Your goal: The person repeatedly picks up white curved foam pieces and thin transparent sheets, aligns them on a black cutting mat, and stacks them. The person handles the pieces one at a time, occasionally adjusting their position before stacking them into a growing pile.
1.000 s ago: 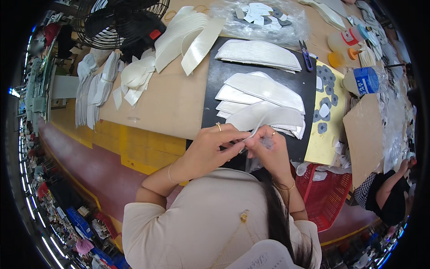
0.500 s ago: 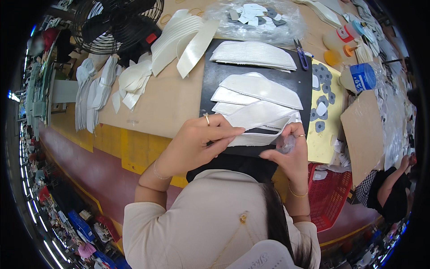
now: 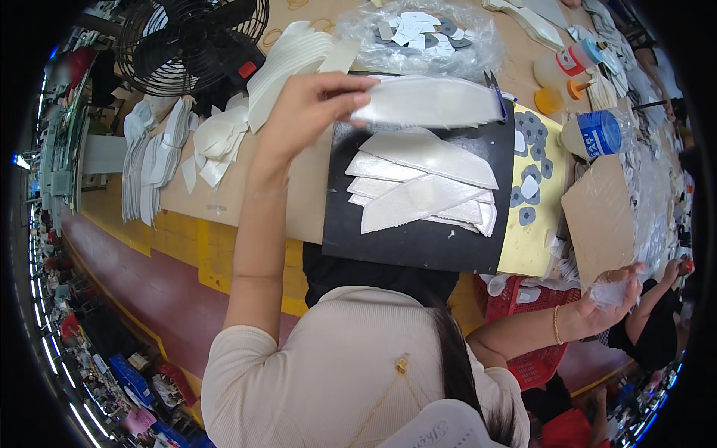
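My left hand point(image 3: 317, 112) reaches over the black board point(image 3: 388, 250), its fingers closed at the left end of a white curved fabric piece point(image 3: 433, 103). That piece is smeared by motion and lies over the spot of the upper stack. Just below, several similar white pieces point(image 3: 426, 190) lie overlapped in a fan. Out to the right, above a red basket, my right hand point(image 3: 624, 306) has its fingers curled around a crumpled bit of clear plastic point(image 3: 607, 293). Blue-handled thread snips point(image 3: 499, 108) touch or adjoin the white piece's right end.
A black fan point(image 3: 194, 45) and stacks of white cut pieces point(image 3: 287, 67) stand at the left. Behind the board is a clear plastic bag point(image 3: 418, 37) of small pieces. Yellow card point(image 3: 530, 239) with grey patches, bottles point(image 3: 594, 134) and a red basket point(image 3: 538, 366) are at the right.
My left hand has moved up and away from the near edge to the upper stack. My right hand has let go of the near white piece and swung out right with the clear plastic.
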{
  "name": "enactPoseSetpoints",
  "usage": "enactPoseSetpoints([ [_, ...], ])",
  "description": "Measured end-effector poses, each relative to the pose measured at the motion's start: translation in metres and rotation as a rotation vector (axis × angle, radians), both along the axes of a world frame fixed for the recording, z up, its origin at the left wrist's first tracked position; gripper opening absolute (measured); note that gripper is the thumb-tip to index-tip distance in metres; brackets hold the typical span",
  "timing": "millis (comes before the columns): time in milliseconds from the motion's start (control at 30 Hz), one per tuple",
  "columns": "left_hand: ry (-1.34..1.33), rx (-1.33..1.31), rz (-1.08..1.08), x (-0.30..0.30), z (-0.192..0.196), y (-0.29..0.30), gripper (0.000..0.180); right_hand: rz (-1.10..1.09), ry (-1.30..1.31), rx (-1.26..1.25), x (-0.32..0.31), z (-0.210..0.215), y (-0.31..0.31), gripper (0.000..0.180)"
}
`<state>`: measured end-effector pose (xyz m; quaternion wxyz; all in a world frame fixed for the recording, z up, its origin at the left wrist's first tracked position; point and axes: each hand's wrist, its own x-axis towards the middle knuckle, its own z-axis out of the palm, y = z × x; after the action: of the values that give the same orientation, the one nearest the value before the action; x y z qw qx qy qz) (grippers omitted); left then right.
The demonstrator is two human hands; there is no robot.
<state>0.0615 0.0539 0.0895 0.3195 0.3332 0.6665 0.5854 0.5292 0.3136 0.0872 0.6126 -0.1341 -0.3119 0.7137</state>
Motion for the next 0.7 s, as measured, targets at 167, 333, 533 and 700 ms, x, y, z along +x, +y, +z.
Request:
enactPoseSetpoints([
  [167,0.255,-0.473,0.129,-0.034,-0.049,0.028,0.032,-0.201,-0.592,0.344,-0.061,0.000,-0.052,0.031],
  [333,0.580,-0.365,0.130,0.019,-0.047,0.001,0.044,0.171,-0.466,0.108,-0.116,-0.006,-0.075,0.026],
  [533,0.624,-0.465,0.137,0.056,-0.064,-0.008,0.048,0.300,-0.663,0.193,-0.167,-0.006,-0.106,0.024],
  [700,0.462,-0.280,0.195,0.066,-0.056,-0.009,0.034,0.461,-0.811,0.183,-0.192,-0.004,-0.127,0.013],
])
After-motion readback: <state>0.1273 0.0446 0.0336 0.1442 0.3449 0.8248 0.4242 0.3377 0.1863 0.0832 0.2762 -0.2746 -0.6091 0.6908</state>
